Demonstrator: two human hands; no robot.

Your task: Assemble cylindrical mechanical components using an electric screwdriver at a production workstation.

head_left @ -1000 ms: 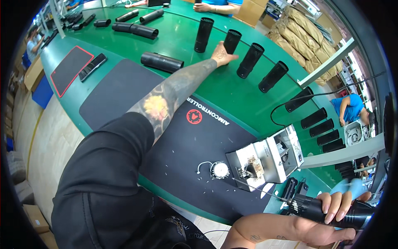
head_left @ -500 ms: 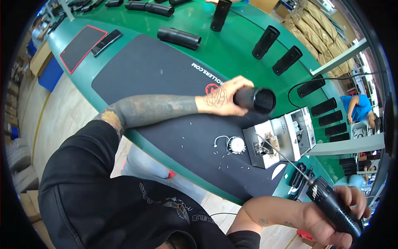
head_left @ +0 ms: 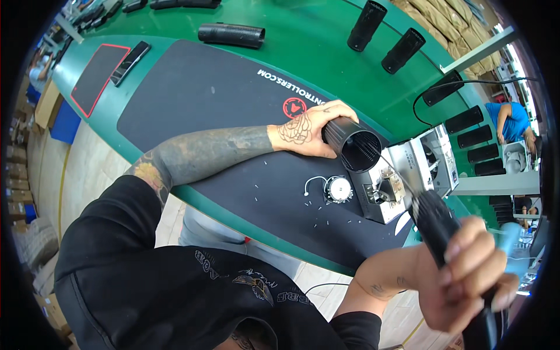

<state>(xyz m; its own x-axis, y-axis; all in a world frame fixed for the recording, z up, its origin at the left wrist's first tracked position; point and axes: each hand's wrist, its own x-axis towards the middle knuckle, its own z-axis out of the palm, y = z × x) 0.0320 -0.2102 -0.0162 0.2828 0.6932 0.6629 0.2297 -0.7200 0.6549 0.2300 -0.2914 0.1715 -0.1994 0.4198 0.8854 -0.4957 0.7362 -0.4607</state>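
Observation:
My left hand [head_left: 309,129] is wrapped round a black perforated tube [head_left: 353,149], which lies tilted with its open end toward my right. In my right hand [head_left: 466,280] is a black electric screwdriver [head_left: 434,224]; the hand and tool are a little blurred. Its long thin bit crosses in front of a metal screw feeder [head_left: 382,198] and points into the tube's open mouth. Where the tip ends inside is hidden. Below the tube, on the dark mat [head_left: 233,175], sits a small round white-and-metal part [head_left: 339,189] with a white wire.
Several tiny pale bits lie scattered round the white part. More black tubes [head_left: 402,51] stand or lie on the green table [head_left: 303,52]. A phone [head_left: 129,64] rests beside a red-edged pad [head_left: 99,81] at the far left. A person in blue [head_left: 509,121] is at the right.
My left hand has tilted the tube so its open mouth faces the screwdriver. My right hand has brought the screwdriver up and left, its bit now at the tube's mouth.

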